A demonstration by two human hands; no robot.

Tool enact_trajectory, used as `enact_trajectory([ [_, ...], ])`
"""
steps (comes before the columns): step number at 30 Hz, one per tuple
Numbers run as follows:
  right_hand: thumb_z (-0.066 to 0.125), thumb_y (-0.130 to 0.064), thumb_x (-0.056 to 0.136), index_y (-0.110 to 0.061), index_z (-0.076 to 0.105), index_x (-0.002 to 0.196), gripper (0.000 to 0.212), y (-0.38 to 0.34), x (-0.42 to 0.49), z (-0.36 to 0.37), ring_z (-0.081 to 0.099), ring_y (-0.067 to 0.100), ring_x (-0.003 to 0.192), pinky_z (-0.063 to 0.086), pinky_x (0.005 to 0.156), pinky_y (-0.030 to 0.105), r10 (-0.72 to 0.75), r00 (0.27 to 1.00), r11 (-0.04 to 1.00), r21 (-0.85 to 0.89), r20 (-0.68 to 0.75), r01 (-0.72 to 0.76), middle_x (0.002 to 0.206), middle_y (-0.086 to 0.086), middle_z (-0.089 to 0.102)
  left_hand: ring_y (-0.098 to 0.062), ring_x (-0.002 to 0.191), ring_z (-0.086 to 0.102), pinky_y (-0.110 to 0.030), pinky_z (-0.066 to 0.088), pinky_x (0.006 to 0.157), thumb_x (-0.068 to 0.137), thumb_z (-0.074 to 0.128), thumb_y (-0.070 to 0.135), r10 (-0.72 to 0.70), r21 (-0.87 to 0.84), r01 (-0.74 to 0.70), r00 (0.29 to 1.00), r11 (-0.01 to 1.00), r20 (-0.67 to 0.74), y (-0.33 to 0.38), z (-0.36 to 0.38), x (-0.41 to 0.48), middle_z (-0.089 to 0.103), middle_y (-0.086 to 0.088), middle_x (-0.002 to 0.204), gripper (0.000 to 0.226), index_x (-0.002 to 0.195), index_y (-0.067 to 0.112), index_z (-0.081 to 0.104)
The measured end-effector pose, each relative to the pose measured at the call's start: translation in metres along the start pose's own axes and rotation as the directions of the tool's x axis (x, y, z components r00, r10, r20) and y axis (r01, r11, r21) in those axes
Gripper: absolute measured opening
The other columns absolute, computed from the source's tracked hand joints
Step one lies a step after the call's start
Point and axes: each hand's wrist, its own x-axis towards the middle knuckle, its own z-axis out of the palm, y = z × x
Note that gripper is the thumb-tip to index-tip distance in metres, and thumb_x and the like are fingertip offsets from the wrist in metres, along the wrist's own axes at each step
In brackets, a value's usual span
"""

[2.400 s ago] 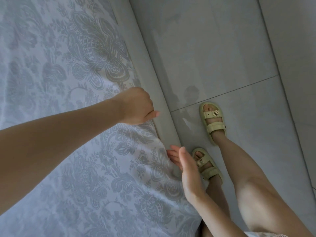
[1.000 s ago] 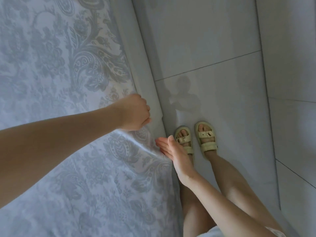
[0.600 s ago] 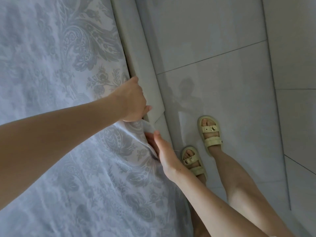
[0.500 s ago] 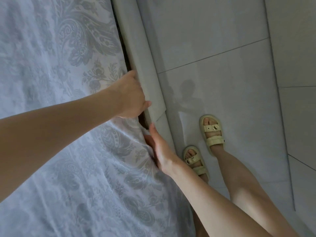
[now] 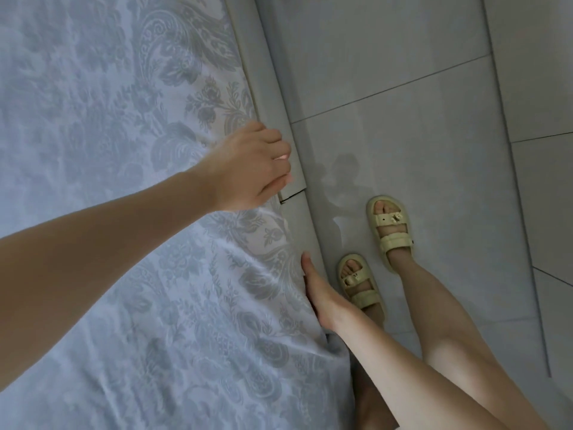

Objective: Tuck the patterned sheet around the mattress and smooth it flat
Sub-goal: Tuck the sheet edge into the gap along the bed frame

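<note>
Pale blue-grey cloth with a floral and paisley weave: the patterned sheet is lying spread over the bed, filling everything to the left of both sets of fingers, with light creases fanning inward from the right fingers.

Change since half a second ago: the dark gap that was showing just beneath the left fingers, between sheet edge and bed rail, is no longer showing; the sheet edge is now sitting against the rail. The left hand is no longer lifting; its fingers are hanging loosely curled and slightly apart, tips touching the rail by a joint in it, gripping nothing. The right hand is sitting lower along the edge, thumb lying straight on the sheet, the other fingers going down behind the sheet's edge and hidden, so whether they are together or apart cannot be told.

Surroundings: grey tiled floor is lying beyond the rail, right of all fingers. Two pale yellow sandals are standing there, one just right of the right wrist.
</note>
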Motion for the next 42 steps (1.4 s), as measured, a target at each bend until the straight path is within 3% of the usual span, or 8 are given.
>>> enact_trajectory([
  [4,0.018,-0.060,0.095,-0.016,0.069,0.100,0.068,0.024,-0.027,-0.010,0.069,0.019,0.092,0.053,0.080,0.031,-0.213,0.962,0.975,-0.100,-0.169,0.199,0.096,0.006,0.074,-0.026,0.082,0.060,-0.037,0.046,0.072,0.092,0.041,0.027,-0.137,-0.072,0.130,0.986,0.989,-0.096,0.033,0.008,-0.047,0.066,-0.007,0.090,0.032,0.090,0.009,0.068],
  [9,0.051,-0.044,0.092,-0.024,0.061,0.092,0.022,0.047,-0.064,-0.016,0.060,0.004,0.084,0.048,0.085,0.031,-0.713,0.654,0.617,-0.669,-0.254,0.414,0.085,-0.013,0.064,-0.027,0.078,0.060,-0.037,0.049,0.066,0.090,0.044,0.024,-0.399,-0.156,0.376,0.903,0.913,-0.158,0.083,0.018,-0.084,0.065,-0.007,0.087,0.028,0.087,0.007,0.065],
  [12,0.064,-0.036,0.086,-0.022,0.056,0.114,0.032,0.063,-0.080,-0.019,0.061,0.004,0.084,0.051,0.080,0.030,-0.810,0.575,0.366,-0.865,-0.115,0.343,0.087,-0.013,0.063,-0.025,0.069,0.055,-0.032,0.044,0.060,0.089,0.044,0.026,-0.638,-0.281,0.581,0.745,0.764,-0.194,0.122,0.026,-0.099,0.061,-0.005,0.076,0.026,0.080,0.008,0.061],
  [17,0.063,-0.030,0.087,-0.016,0.052,0.122,0.039,0.097,-0.099,-0.034,0.059,0.014,0.096,0.047,0.083,0.027,-0.757,0.644,0.036,-0.976,0.114,0.216,0.101,-0.005,0.062,-0.019,0.063,0.046,-0.028,0.034,0.053,0.089,0.041,0.028,-0.884,-0.421,0.783,0.453,0.457,-0.116,0.200,0.045,-0.138,0.056,-0.004,0.066,0.032,0.070,0.008,0.057],
  [26,0.053,-0.030,0.095,-0.011,0.032,0.138,0.052,0.141,-0.118,-0.035,0.055,0.024,0.101,0.038,0.068,0.027,-0.595,0.709,-0.458,-0.885,0.379,0.089,0.109,0.008,0.059,-0.038,0.098,0.053,-0.043,0.045,0.079,0.092,0.055,0.030,-0.945,-0.438,0.861,-0.129,-0.258,0.302,0.396,0.072,-0.196,0.062,-0.018,0.105,0.030,0.103,0.002,0.062],
  [32,0.050,-0.013,0.095,-0.013,0.015,0.147,0.063,0.188,-0.095,-0.037,0.058,0.023,0.099,0.050,0.078,0.032,-0.627,0.701,-0.403,-0.912,0.339,0.081,0.108,0.008,0.060,-0.042,0.121,0.049,-0.051,0.048,0.089,0.084,0.064,0.042,-0.894,-0.333,0.897,-0.130,-0.290,0.428,0.497,0.112,-0.200,0.050,-0.020,0.135,0.060,0.129,0.004,0.050],
  [38,0.045,0.004,0.089,-0.012,0.024,0.142,0.059,0.201,-0.082,-0.038,0.050,0.017,0.076,0.043,0.065,0.028,-0.701,0.634,-0.334,-0.936,0.328,0.114,0.089,0.004,0.056,-0.035,0.065,0.056,-0.037,0.044,0.052,0.076,0.075,0.022,-0.956,-0.340,0.925,-0.070,-0.169,0.285,0.509,0.129,-0.203,0.059,-0.016,0.078,0.026,0.080,0.002,0.059],
  [42,0.043,0.010,0.083,-0.007,0.035,0.123,0.044,0.204,-0.095,-0.048,0.048,0.018,0.072,0.036,0.059,0.027,-0.725,0.536,-0.405,-0.897,0.432,0.175,0.080,0.004,0.049,-0.027,0.069,0.051,-0.030,0.029,0.062,0.089,0.057,0.006,-0.969,-0.424,0.898,-0.015,-0.122,0.246,0.510,0.134,-0.199,0.058,-0.006,0.077,0.007,0.083,0.009,0.057],
])
